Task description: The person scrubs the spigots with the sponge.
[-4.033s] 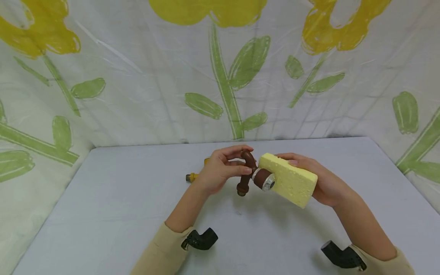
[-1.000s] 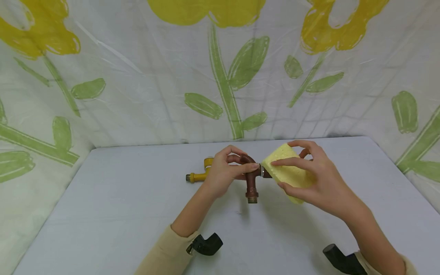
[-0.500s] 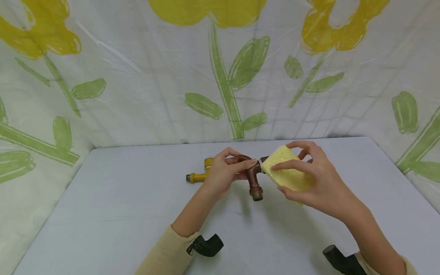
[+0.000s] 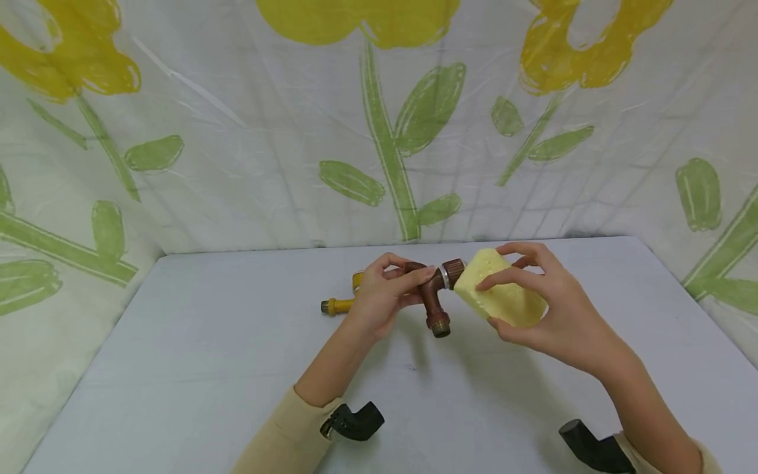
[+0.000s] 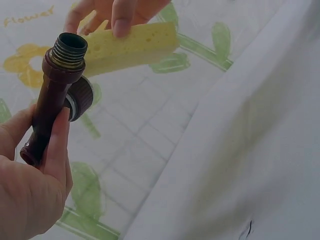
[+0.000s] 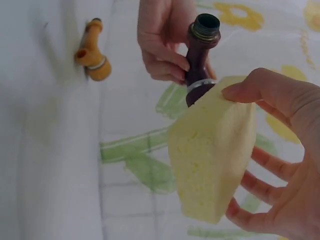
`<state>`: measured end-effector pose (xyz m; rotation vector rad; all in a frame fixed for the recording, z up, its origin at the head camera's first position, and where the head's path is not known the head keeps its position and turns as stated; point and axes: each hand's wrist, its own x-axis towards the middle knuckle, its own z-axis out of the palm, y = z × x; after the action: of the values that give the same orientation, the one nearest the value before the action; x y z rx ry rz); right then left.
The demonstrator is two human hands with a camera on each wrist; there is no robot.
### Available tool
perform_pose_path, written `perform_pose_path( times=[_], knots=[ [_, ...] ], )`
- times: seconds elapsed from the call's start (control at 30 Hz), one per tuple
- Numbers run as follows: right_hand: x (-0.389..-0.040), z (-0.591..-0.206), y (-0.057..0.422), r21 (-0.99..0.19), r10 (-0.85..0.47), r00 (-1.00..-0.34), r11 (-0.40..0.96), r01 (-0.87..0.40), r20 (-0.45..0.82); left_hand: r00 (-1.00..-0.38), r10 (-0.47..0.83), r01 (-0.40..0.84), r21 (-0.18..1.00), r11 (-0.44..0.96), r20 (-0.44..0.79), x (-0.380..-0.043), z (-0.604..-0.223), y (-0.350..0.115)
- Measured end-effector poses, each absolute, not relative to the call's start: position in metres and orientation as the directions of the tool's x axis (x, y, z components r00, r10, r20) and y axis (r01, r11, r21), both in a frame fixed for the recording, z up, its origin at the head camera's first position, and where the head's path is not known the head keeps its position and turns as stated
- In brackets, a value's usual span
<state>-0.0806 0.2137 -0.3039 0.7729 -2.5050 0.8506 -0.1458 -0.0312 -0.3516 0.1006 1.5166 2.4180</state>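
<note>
Above the table, my left hand [image 4: 381,299] pinches a brown water tap [image 4: 434,303] between thumb and fingers. Its threaded end points down in the head view, and its ribbed knob [image 4: 454,270] tilts up to the right. My right hand [image 4: 562,316] grips a yellow sponge [image 4: 503,304] between thumb and fingers, a corner of it at the tap's knob side. In the left wrist view the threaded opening of the tap [image 5: 65,57] faces the camera, and the sponge [image 5: 145,50] lies behind it. The right wrist view shows the sponge [image 6: 200,165] partly covering the tap's knob.
A yellow tap [image 4: 337,306] lies on the white table [image 4: 207,362] behind my left hand, which partly hides it; the right wrist view shows that yellow tap [image 6: 95,57] whole. A white curtain with painted flowers [image 4: 237,164] stands behind the table.
Since four seconds ago my right hand has shifted from behind the sponge to its near side. Over the last second the brown tap has turned, its knob swinging up into view.
</note>
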Motion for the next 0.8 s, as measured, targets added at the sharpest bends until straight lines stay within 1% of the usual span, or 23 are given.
perform_pose_path(
  times=[0.17, 0.27, 0.37, 0.5, 0.7, 0.8],
  knots=[
    [-0.0848, -0.3069, 0.2181, -0.572, -0.355, -0.811, 0.579, -0.582, 0.466, -0.953, 0.286, -0.22, 0.871, -0.438, -0.097, -0.1461, -0.352, -0.032],
    [-0.0878, -0.3098, 0.2197, -0.673, -0.338, -0.839, 0.501, -0.544, 0.426, -0.949, 0.306, -0.217, 0.868, -0.447, -0.08, -0.1459, -0.3521, -0.0332],
    [-0.0893, -0.3124, 0.221, -0.745, -0.311, -0.863, 0.44, -0.501, 0.398, -0.946, 0.319, -0.202, 0.877, -0.437, -0.06, -0.1455, -0.3519, -0.0334],
    [-0.088, -0.3115, 0.2203, -0.768, -0.27, -0.884, 0.44, -0.465, 0.381, -0.946, 0.318, -0.185, 0.899, -0.397, -0.054, -0.1449, -0.3511, -0.032],
    [-0.0852, -0.3083, 0.2178, -0.736, -0.223, -0.898, 0.515, -0.439, 0.38, -0.946, 0.32, -0.166, 0.922, -0.351, -0.049, -0.1433, -0.3485, -0.0303],
    [-0.0871, -0.3101, 0.2176, -0.74, -0.218, -0.899, 0.512, -0.437, 0.38, -0.946, 0.32, -0.155, 0.928, -0.339, -0.041, -0.1432, -0.3482, -0.0305]
  ],
)
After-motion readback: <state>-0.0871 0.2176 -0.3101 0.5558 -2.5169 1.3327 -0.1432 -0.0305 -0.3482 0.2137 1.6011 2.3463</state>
